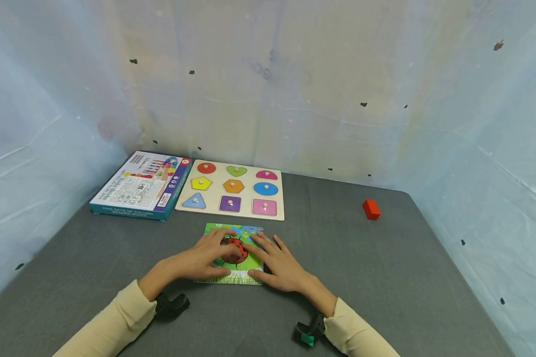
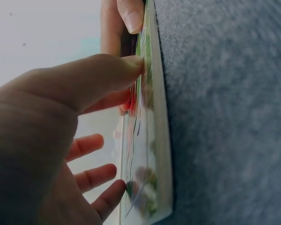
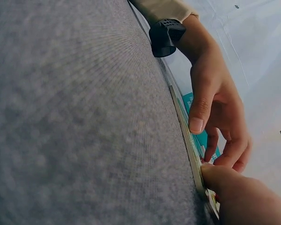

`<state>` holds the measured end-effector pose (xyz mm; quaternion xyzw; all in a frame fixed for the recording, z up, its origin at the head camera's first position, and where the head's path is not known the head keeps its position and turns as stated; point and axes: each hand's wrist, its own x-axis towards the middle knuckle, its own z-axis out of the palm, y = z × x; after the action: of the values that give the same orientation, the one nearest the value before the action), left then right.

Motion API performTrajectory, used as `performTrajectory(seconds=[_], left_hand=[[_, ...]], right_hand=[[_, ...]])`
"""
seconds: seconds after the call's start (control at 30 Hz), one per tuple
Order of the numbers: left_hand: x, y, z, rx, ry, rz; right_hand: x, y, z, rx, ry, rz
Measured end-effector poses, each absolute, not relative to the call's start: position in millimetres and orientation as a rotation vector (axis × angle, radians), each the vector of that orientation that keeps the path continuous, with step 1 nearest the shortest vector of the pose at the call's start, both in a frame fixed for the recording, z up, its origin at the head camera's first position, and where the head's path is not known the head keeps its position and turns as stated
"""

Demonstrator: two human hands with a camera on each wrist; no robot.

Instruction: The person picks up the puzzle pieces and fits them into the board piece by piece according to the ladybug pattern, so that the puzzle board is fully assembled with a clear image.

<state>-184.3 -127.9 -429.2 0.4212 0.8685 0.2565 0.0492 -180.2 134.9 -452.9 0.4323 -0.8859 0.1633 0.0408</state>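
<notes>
A ladybug picture puzzle board (image 1: 238, 274), green and blue with a red ladybug, lies flat on the grey table before me. My left hand (image 1: 198, 259) reaches over its left side; the left wrist view shows its thumb (image 2: 112, 72) touching the picture face and the other fingers spread loosely. From the right comes my right hand (image 1: 282, 267), its fingers fairly straight over the board's right part. In the right wrist view the right thumb (image 3: 225, 180) rests at the board's near edge. Both hands partly cover the picture, and whether any piece is loose cannot be seen.
Behind the puzzle lies a wooden knob board (image 1: 214, 198) with several coloured shapes. Left of it is a flat teal-and-white toy box (image 1: 129, 193). A red block (image 1: 371, 209) sits far right. Whitish plastic sheeting (image 1: 295, 99) encloses the table's back and sides.
</notes>
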Motion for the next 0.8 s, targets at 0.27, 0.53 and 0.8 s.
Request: performTrajectory(seconds=[0.27,0.53,0.8], left_hand=[[-187,-130,-425,1.277,2.659,0.827],[-189,-133,-422,1.267,2.708,0.824],[-190,-139,-414,1.218,2.962,0.752]], right_hand=[[-180,135,-455,1.327,-2.675,0.525],[-181,134,-455,1.328,-2.658,0.535],[-180,141,-452,1.252,-2.687,0.638]])
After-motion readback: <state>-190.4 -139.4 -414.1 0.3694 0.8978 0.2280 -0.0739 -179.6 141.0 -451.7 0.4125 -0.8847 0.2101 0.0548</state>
